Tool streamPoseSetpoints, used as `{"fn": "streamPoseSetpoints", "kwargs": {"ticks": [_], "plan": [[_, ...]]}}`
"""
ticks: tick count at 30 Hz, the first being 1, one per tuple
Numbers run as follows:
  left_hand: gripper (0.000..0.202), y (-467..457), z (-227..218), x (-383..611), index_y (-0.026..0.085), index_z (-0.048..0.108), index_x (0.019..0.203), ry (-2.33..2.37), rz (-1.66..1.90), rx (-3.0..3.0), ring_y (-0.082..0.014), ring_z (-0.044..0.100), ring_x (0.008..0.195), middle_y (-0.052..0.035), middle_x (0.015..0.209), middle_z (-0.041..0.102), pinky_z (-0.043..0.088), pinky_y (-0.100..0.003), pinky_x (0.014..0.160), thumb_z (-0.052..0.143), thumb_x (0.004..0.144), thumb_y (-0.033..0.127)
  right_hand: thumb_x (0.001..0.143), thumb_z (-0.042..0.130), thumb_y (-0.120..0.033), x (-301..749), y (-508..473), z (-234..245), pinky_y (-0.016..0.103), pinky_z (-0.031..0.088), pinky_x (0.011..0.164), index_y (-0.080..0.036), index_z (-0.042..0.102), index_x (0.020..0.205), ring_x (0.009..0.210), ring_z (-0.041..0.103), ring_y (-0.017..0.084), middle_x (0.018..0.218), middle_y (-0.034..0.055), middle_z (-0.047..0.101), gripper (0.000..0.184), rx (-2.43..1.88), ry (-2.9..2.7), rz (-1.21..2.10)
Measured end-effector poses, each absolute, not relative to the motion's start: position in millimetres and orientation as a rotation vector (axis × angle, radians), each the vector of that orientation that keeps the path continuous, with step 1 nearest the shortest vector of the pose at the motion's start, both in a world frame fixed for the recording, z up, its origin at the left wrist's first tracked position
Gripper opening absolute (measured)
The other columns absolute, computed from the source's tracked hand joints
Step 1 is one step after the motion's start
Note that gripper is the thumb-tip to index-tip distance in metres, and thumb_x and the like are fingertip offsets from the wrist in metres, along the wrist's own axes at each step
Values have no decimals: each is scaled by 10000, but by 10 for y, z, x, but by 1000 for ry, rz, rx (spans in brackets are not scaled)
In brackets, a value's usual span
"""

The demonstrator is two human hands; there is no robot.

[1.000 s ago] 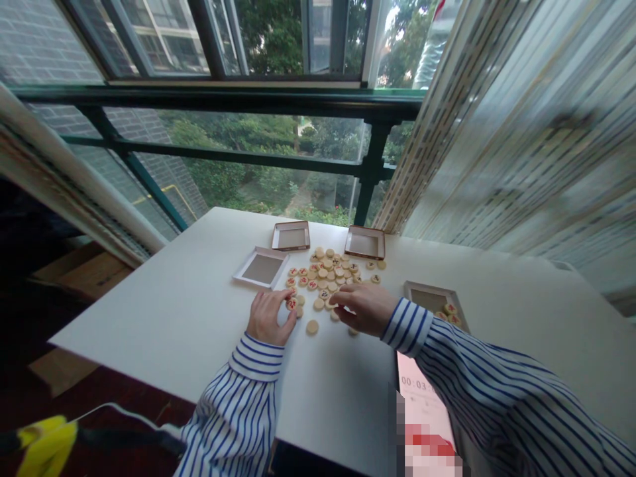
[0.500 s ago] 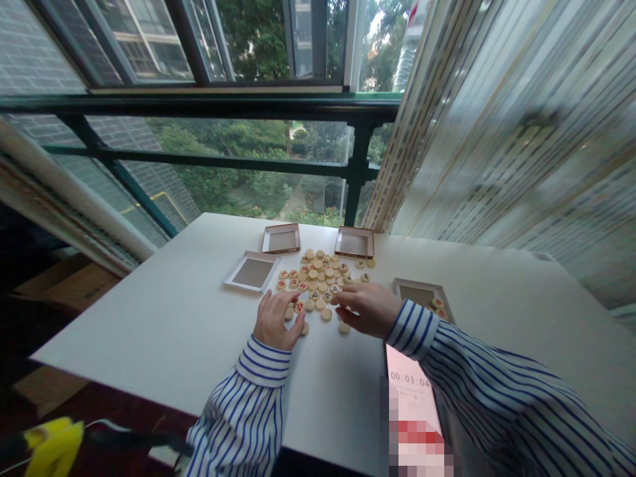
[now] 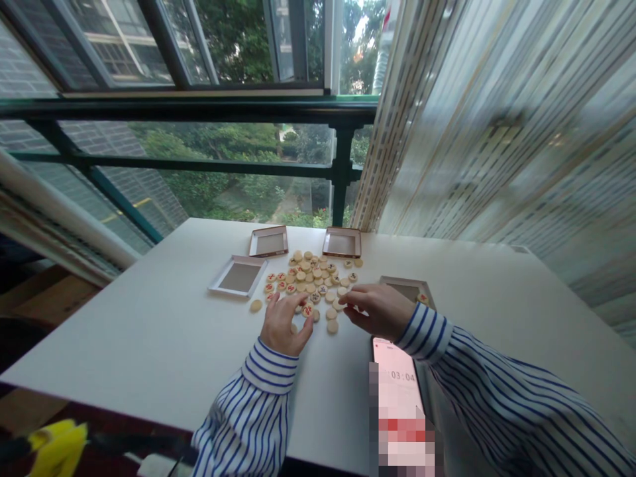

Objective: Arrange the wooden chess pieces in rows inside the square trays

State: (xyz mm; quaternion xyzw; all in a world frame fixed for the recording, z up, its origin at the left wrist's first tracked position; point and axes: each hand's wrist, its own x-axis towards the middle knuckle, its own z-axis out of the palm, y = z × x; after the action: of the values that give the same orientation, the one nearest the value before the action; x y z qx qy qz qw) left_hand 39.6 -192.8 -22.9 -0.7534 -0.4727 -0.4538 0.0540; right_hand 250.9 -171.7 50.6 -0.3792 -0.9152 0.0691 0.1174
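Note:
Round wooden Chinese chess pieces (image 3: pixel 301 276), some showing red or dark characters and others plain, lie in a loose heap on the white table. At the near left of the heap, my left hand (image 3: pixel 284 324) has its fingers curved and spread around several pieces. A red-marked piece (image 3: pixel 308 309) sits between its thumb and fingertips. My right hand (image 3: pixel 380 309) reaches to the near right side, thumb apart from the fingers, fingertips beside plain pieces (image 3: pixel 331 314). One plain piece (image 3: pixel 256 305) lies alone left of my left hand.
Shallow boxes stand around the heap: a white one (image 3: pixel 211 289) at left, two brown-edged ones (image 3: pixel 252 246) (image 3: pixel 342 255) behind, and another (image 3: pixel 400 289) at right holding pieces, partly behind my right hand. A phone with a timer (image 3: pixel 397 391) lies near my right forearm.
The view has shifted, so the table appears further left. Both hands have moved right relative to the boxes, and the lone plain piece at left is now uncovered.

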Motion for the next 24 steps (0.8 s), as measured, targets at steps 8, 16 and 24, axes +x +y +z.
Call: {"fn": "streamPoseSetpoints", "kwargs": {"ticks": [8,16,24], "plan": [[323,-1927,-203,532,190,500,1030,-1409,-1373,-2333,-176,599,820,-32,843,637,353,-425,954,552,712,213,796,454,-210,2679,-1776,517,221,352,589,-185,613,934,662,549,102,825,38,635,212,-1170,-2631,233],[306,-1912,-160,670,182,506,1017,-1358,-1413,-2336,-168,596,790,-26,813,630,358,-443,950,555,715,208,802,459,-224,2821,-1792,501,222,378,600,-194,617,937,658,566,107,813,31,643,210,-1193,-2572,213],[313,-1884,-177,790,188,501,1015,-1357,-1416,-2378,-179,597,804,-28,814,630,352,-455,949,559,708,207,794,477,-222,2948,-1812,460,214,388,589,-186,624,925,627,560,99,768,24,644,200,-1215,-2483,225]]}}
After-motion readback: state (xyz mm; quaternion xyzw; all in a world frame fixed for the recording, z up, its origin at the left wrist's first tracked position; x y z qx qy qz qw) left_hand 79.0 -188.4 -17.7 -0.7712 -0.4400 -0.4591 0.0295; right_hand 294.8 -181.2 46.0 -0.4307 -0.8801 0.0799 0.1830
